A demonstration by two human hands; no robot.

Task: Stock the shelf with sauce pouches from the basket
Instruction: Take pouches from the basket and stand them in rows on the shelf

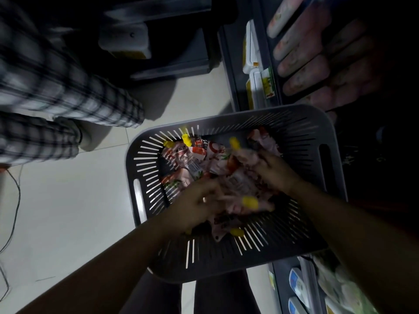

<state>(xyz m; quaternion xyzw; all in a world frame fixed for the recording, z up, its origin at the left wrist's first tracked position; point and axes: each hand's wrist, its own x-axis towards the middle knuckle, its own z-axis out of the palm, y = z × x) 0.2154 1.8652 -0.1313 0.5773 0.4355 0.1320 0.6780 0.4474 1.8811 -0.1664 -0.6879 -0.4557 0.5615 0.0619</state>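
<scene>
A grey slotted basket (301, 123) sits on the floor in front of me, holding several red-and-white sauce pouches (192, 159) with yellow caps. Both my hands are down inside it. My left hand (199, 205) curls over pouches at the near left of the pile. My right hand (272, 171) grips pouches near the middle, one yellow cap (234, 142) sticking up beside it. Motion blur hides the exact finger positions. The shelf (256, 71) stands at the right, dark, with rows of packaged goods on it.
Another person in checked trousers (56, 87) stands at the left on the pale tiled floor (68, 211). A dark shelf base (170, 53) lies at the top centre. A thin cable (13, 200) trails along the left edge. More packets (299, 288) fill the lower shelf at bottom right.
</scene>
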